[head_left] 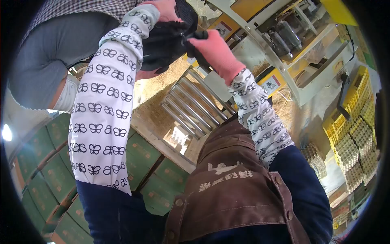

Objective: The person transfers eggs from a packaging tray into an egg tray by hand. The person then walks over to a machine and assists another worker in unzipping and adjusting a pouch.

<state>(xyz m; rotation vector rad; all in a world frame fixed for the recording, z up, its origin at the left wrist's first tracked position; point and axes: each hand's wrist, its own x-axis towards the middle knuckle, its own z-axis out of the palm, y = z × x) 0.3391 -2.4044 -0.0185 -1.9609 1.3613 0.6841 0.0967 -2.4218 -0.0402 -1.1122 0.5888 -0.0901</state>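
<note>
Both my arms wear white sleeves printed with black butterflies, and both hands are in pink gloves. My left hand (pixel 164 10) is raised at the top of the view, closed on the upper edge of a black fabric item (pixel 164 42). My right hand (pixel 215 51) grips the right side of the same black fabric item, fingers wrapped round a dark fold. The fabric hangs between the two hands. A brown apron (pixel 231 191) with pale lettering covers my chest below.
A person in grey trousers and a checked shirt (pixel 48 61) stands close at the upper left. Behind my hands are a rack of metal rollers (pixel 199 103) and a yellow and white machine (pixel 284 36). Green cartons (pixel 48 171) are stacked left; egg trays (pixel 357 146) right.
</note>
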